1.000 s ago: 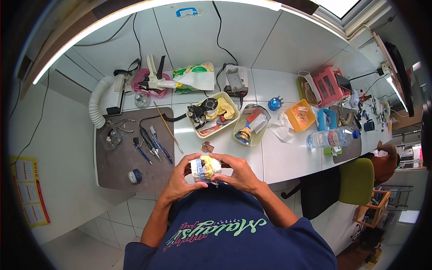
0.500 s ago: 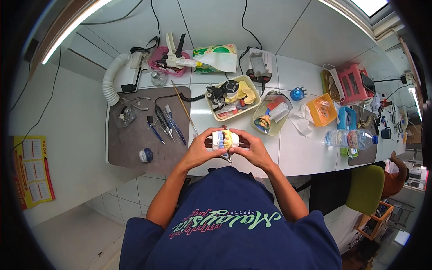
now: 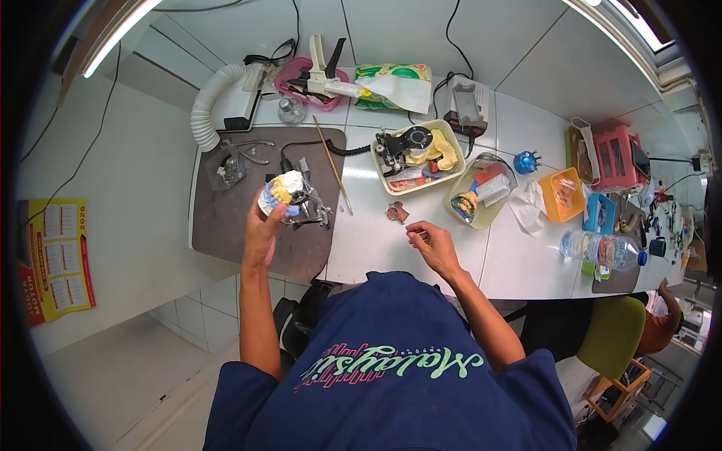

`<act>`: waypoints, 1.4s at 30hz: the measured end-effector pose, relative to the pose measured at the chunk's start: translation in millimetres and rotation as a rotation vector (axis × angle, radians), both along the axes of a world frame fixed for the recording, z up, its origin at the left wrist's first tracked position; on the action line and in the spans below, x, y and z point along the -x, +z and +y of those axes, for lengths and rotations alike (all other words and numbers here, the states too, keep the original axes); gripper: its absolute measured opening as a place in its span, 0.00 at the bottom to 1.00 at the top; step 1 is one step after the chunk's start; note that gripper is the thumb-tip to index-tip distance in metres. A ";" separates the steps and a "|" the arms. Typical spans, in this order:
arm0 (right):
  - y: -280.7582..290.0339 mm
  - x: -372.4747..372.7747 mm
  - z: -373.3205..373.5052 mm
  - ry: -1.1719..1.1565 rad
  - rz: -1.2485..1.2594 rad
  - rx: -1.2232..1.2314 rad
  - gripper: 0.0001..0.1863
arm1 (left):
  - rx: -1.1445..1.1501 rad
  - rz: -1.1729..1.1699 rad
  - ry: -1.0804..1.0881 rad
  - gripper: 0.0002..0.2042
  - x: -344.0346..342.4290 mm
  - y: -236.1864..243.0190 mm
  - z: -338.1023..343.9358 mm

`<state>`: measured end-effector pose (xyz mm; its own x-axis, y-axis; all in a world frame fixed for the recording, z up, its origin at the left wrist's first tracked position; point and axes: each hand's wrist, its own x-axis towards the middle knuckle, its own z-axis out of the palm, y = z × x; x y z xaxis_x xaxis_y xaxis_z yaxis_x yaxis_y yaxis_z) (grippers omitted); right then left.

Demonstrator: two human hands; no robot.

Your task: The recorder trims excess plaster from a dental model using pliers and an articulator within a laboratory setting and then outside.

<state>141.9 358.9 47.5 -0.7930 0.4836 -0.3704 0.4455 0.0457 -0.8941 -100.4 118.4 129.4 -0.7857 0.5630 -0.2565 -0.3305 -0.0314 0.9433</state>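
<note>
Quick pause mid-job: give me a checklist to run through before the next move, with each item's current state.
1. Model held: ok. The left hand grips the yellow, white and blue dental model, which carries a metal frame.
2. Right hand free: ok. The right hand is over the white bench, with no object visible in it.
3. Small red item in sight: ok. The small red item lies on the bench, beyond the right fingertips.
4. Brush clear of the mat: not ok. The thin brush crosses the right edge of the grey mat.
5. Teeth of the model fully seated: cannot tell; too small here.
</note>
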 end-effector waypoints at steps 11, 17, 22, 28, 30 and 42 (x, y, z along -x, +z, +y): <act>-18.0 120.9 -55.8 0.465 0.187 -0.639 0.09 | -0.004 -0.070 0.299 0.24 -40.4 -13.5 -65.7; -43.3 144.2 -62.5 0.590 0.098 -0.951 0.05 | 0.058 0.068 0.148 0.30 -64.9 8.1 -38.7; -1.3 124.1 -53.3 0.439 0.163 -0.646 0.04 | 0.169 0.214 -0.003 0.31 -72.2 23.8 -23.9; 24.9 66.1 -22.1 0.045 0.057 0.074 0.06 | 0.150 0.285 -0.158 0.31 -71.4 20.6 -0.4; 41.6 49.4 -16.1 -0.005 0.093 0.158 0.07 | 0.133 0.324 -0.194 0.31 -71.1 19.8 12.0; 66.6 39.6 -30.7 -0.250 0.367 0.650 0.10 | 0.329 0.665 -0.416 0.32 -93.9 25.3 64.8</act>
<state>102.3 328.2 114.1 -0.8159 0.4395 -0.3757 0.0448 -0.5997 -0.7990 -6.5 183.2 154.6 -0.5763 0.8171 -0.0159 0.3716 0.2794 0.8854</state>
